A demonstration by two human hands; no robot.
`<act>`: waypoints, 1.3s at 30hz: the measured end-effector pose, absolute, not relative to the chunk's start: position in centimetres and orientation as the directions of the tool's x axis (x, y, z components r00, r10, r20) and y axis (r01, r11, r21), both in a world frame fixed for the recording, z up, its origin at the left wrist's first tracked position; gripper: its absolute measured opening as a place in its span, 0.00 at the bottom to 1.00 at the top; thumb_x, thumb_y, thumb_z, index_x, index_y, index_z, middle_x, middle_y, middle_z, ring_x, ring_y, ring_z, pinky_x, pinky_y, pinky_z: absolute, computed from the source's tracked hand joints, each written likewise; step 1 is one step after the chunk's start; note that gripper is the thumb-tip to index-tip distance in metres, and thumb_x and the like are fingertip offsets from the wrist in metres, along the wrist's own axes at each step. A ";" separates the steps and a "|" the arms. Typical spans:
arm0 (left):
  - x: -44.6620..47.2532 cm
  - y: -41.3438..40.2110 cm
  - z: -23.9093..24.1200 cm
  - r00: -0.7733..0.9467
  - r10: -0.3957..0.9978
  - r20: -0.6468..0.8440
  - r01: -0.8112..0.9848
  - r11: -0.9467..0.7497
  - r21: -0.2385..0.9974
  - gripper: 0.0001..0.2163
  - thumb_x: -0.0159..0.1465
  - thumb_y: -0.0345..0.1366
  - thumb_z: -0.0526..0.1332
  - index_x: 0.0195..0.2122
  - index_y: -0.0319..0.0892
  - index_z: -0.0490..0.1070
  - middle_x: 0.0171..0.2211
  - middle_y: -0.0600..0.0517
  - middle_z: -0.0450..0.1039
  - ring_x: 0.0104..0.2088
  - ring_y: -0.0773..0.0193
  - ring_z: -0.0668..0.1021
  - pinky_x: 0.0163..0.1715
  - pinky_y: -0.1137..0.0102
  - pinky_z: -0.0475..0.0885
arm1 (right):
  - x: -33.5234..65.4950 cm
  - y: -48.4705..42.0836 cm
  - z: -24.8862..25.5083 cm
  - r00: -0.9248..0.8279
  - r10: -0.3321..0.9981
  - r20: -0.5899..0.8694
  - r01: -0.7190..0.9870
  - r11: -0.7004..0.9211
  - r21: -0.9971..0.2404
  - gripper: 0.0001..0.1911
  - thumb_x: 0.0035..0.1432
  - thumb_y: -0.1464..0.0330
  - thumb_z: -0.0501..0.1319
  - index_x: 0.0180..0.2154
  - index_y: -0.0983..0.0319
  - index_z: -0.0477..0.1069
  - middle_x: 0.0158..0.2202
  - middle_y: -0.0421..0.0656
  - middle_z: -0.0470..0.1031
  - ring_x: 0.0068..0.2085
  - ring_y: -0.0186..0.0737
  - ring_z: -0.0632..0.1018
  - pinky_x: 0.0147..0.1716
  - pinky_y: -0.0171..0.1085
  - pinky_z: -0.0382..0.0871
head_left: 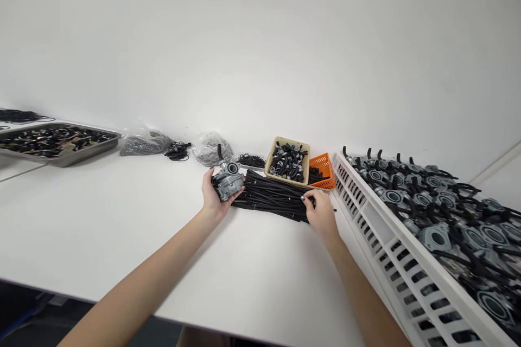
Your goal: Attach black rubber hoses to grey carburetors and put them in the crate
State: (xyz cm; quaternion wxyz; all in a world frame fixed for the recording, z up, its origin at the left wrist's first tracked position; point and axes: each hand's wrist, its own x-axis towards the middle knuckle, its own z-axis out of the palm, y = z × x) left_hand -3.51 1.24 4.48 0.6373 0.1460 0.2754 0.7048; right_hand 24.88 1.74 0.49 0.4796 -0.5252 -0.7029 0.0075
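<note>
My left hand [215,193] is wrapped round a grey metal carburetor [229,180], raised above the table, with a black elbow piece sticking up from its top. A pile of long black rubber tubes [268,195] lies just to the right of it, roughly crosswise on the table. At the right end of that pile my right hand [321,211] is closed, thumb and fingers pinching at a tube. The fingers partly hide the tube ends there.
Behind the tubes stand a cream basket [307,165] of small black-and-metal parts and an orange basket [330,173]. A white crate [391,227] full of carburetors lines the right side. Plastic bags of small parts [211,147] and a metal tray [73,158] lie farther left.
</note>
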 end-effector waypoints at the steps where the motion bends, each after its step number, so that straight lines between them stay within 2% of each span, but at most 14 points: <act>1: -3.6 1.3 4.5 -0.153 0.978 -0.144 -0.819 -0.044 0.571 0.19 0.63 0.47 0.53 0.44 0.35 0.69 0.33 0.43 0.78 0.35 0.53 0.83 0.29 0.63 0.80 | 24.8 1.6 0.9 0.079 0.749 0.658 0.674 0.446 -0.589 0.03 0.57 0.68 0.57 0.32 0.59 0.69 0.32 0.45 0.73 0.34 0.45 0.71 0.38 0.45 0.66; 2: -3.7 1.4 4.5 -0.155 0.978 -0.142 -0.819 -0.047 0.572 0.19 0.63 0.47 0.52 0.43 0.35 0.69 0.33 0.43 0.78 0.35 0.53 0.83 0.29 0.63 0.80 | 24.7 1.5 1.4 0.139 0.759 0.636 0.589 0.452 -0.670 0.03 0.57 0.67 0.58 0.34 0.59 0.68 0.31 0.44 0.73 0.32 0.43 0.71 0.36 0.44 0.66; 4: -3.7 1.5 4.3 -0.151 0.979 -0.140 -0.814 -0.042 0.579 0.19 0.63 0.47 0.52 0.43 0.36 0.69 0.32 0.43 0.78 0.34 0.54 0.82 0.30 0.63 0.80 | 24.3 1.0 2.3 0.210 0.804 0.557 0.352 0.469 -0.810 0.11 0.56 0.66 0.58 0.43 0.59 0.66 0.30 0.41 0.72 0.27 0.38 0.70 0.28 0.39 0.65; 6: -3.5 1.6 4.1 -0.145 0.979 -0.142 -0.805 -0.034 0.593 0.18 0.63 0.46 0.52 0.42 0.35 0.70 0.33 0.43 0.78 0.33 0.55 0.82 0.29 0.63 0.80 | 23.8 0.4 3.1 0.181 0.867 0.464 0.113 0.450 -0.886 0.17 0.56 0.66 0.57 0.49 0.57 0.64 0.28 0.38 0.71 0.21 0.34 0.66 0.22 0.35 0.60; 9: -3.2 1.5 3.8 -0.130 0.981 -0.144 -0.788 -0.014 0.616 0.18 0.62 0.45 0.53 0.41 0.36 0.71 0.34 0.43 0.78 0.32 0.56 0.82 0.30 0.62 0.80 | 23.5 -0.7 4.0 -0.014 0.928 0.372 -0.103 0.369 -0.924 0.18 0.54 0.66 0.54 0.49 0.56 0.66 0.32 0.42 0.74 0.21 0.34 0.64 0.20 0.37 0.58; 12: -2.9 1.4 3.4 -0.098 0.987 -0.131 -0.770 0.008 0.638 0.17 0.61 0.46 0.55 0.41 0.37 0.71 0.33 0.45 0.77 0.31 0.57 0.81 0.30 0.61 0.79 | 23.9 -1.5 4.4 -0.167 0.911 0.376 -0.213 0.339 -0.916 0.15 0.51 0.63 0.57 0.42 0.56 0.69 0.36 0.47 0.77 0.22 0.37 0.65 0.23 0.42 0.60; 15: -2.5 1.4 3.0 -0.089 0.990 -0.107 -0.742 0.006 0.671 0.16 0.58 0.46 0.58 0.41 0.41 0.70 0.31 0.49 0.76 0.30 0.58 0.80 0.29 0.63 0.78 | 24.2 -1.8 4.4 -0.182 0.901 0.393 -0.256 0.342 -0.904 0.08 0.52 0.58 0.60 0.30 0.54 0.66 0.25 0.42 0.74 0.19 0.36 0.59 0.22 0.41 0.56; 18: -2.1 1.3 2.5 -0.125 0.988 -0.093 -0.697 -0.021 0.717 0.15 0.56 0.44 0.61 0.42 0.43 0.69 0.32 0.52 0.75 0.28 0.61 0.79 0.27 0.67 0.76 | 23.7 -1.7 4.0 -0.188 0.928 0.322 -0.298 0.258 -0.919 0.16 0.57 0.55 0.60 0.24 0.56 0.62 0.19 0.39 0.72 0.17 0.34 0.58 0.24 0.41 0.59; 21: -1.5 1.1 2.3 -0.139 0.987 -0.087 -0.643 -0.023 0.766 0.16 0.55 0.45 0.62 0.43 0.45 0.69 0.32 0.54 0.74 0.29 0.63 0.77 0.24 0.72 0.72 | 22.7 -1.5 3.4 -0.173 0.957 0.234 -0.302 0.174 -0.937 0.16 0.59 0.53 0.59 0.27 0.57 0.66 0.22 0.41 0.77 0.15 0.32 0.59 0.24 0.40 0.61; 26: -0.7 0.1 2.7 -0.128 0.991 -0.027 -0.607 -0.057 0.792 0.16 0.53 0.43 0.65 0.41 0.44 0.72 0.34 0.54 0.75 0.32 0.63 0.76 0.26 0.75 0.68 | 20.9 -1.4 2.7 -0.146 0.972 0.182 -0.212 0.149 -0.966 0.22 0.59 0.49 0.57 0.41 0.61 0.73 0.22 0.43 0.77 0.17 0.33 0.63 0.20 0.35 0.56; 30: 0.1 -0.8 3.0 -0.112 0.994 -0.013 -0.614 -0.059 0.787 0.15 0.52 0.43 0.65 0.40 0.43 0.72 0.33 0.54 0.75 0.32 0.63 0.75 0.28 0.74 0.68 | 18.7 -1.8 1.6 -0.141 0.966 0.218 -0.116 0.203 -0.972 0.21 0.54 0.50 0.64 0.36 0.62 0.75 0.22 0.42 0.76 0.22 0.34 0.70 0.21 0.33 0.58; 33: 0.5 -1.1 2.9 -0.070 0.998 0.007 -0.616 -0.049 0.786 0.16 0.51 0.42 0.66 0.40 0.43 0.71 0.33 0.54 0.74 0.32 0.63 0.75 0.28 0.74 0.69 | 16.9 -2.2 0.7 -0.193 0.947 0.256 -0.117 0.237 -0.964 0.16 0.50 0.55 0.68 0.32 0.61 0.76 0.23 0.42 0.77 0.23 0.35 0.74 0.22 0.34 0.62; 36: 0.4 -1.0 2.7 -0.056 0.998 0.026 -0.606 -0.055 0.793 0.17 0.51 0.42 0.66 0.40 0.42 0.71 0.33 0.53 0.74 0.32 0.63 0.75 0.27 0.74 0.70 | 16.3 -2.3 0.5 -0.207 0.936 0.284 -0.153 0.256 -0.955 0.13 0.51 0.57 0.69 0.31 0.61 0.76 0.26 0.42 0.78 0.24 0.35 0.76 0.24 0.34 0.64; 39: 0.0 -0.6 2.7 -0.068 0.998 0.015 -0.601 -0.053 0.797 0.16 0.52 0.43 0.65 0.40 0.43 0.71 0.33 0.53 0.75 0.31 0.62 0.77 0.25 0.73 0.70 | 17.1 -2.1 0.9 -0.105 0.945 0.310 -0.169 0.290 -0.942 0.13 0.52 0.58 0.68 0.31 0.61 0.76 0.25 0.42 0.78 0.24 0.34 0.75 0.25 0.34 0.64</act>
